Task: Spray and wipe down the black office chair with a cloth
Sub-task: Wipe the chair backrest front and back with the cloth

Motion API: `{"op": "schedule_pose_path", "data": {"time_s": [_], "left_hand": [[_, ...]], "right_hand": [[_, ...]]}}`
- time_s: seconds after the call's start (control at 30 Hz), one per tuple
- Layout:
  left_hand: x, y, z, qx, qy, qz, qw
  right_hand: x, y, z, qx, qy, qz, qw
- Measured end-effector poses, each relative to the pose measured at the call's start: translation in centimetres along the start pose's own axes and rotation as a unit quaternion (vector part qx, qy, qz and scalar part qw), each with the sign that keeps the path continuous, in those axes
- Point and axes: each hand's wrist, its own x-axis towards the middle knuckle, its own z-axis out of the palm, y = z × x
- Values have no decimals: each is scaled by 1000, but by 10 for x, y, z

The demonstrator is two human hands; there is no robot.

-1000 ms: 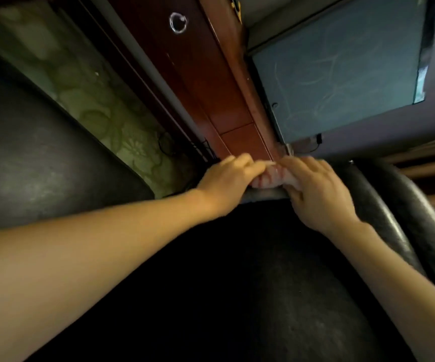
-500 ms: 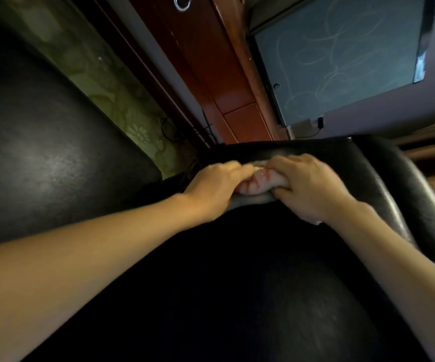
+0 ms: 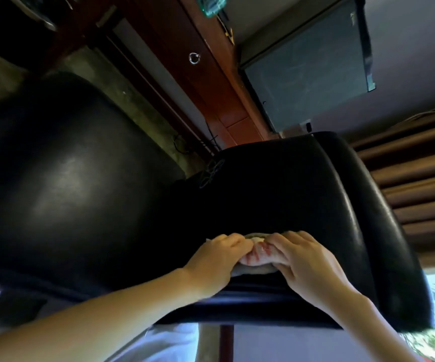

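Wiping stage: left hand [image 3: 216,259] and right hand [image 3: 307,265] gripping the cloth [image 3: 256,257] against the black office chair [image 3: 289,192]. Next, likely sweeping it along the leather, pressure steady.

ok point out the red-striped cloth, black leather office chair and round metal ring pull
red-striped cloth [image 3: 259,253]: head view, striped middle fold
black leather office chair [image 3: 289,192]: head view, padded surface
round metal ring pull [image 3: 190,58]: head view, left rim

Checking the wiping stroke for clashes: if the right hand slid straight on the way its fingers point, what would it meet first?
Likely the left hand: the right hand points up-left over the cloth both hold on the black chair, fingertips nearly meeting.
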Motion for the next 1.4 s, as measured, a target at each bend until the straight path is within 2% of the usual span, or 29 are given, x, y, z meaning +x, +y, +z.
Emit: {"op": "schedule_pose_path", "data": {"time_s": [0.13,0.33,0.53,0.8,1.1,1.27,1.4], "left_hand": [[-27,23,-9,-9,7,-24,1000],[-57,37,12,43,79,-2,996],[-67,34,20,33,124,-31,991],[-62,1,17,-7,87,-88,992],[4,-59,22,-50,71,-117,989],[73,-106,17,-58,53,-138,987],[144,-150,14,-14,86,-120,989]], "right_hand": [[-22,-17,-5,-2,-8,3,1000],[-34,-28,2,-49,9,-9,999],[-20,-36,9,-36,23,-35,998],[16,-42,20,17,1,-45,999],[91,-13,39,21,-4,-41,999],[160,22,46,15,-11,-55,998],[227,60,52,-16,17,-46,999]]}}
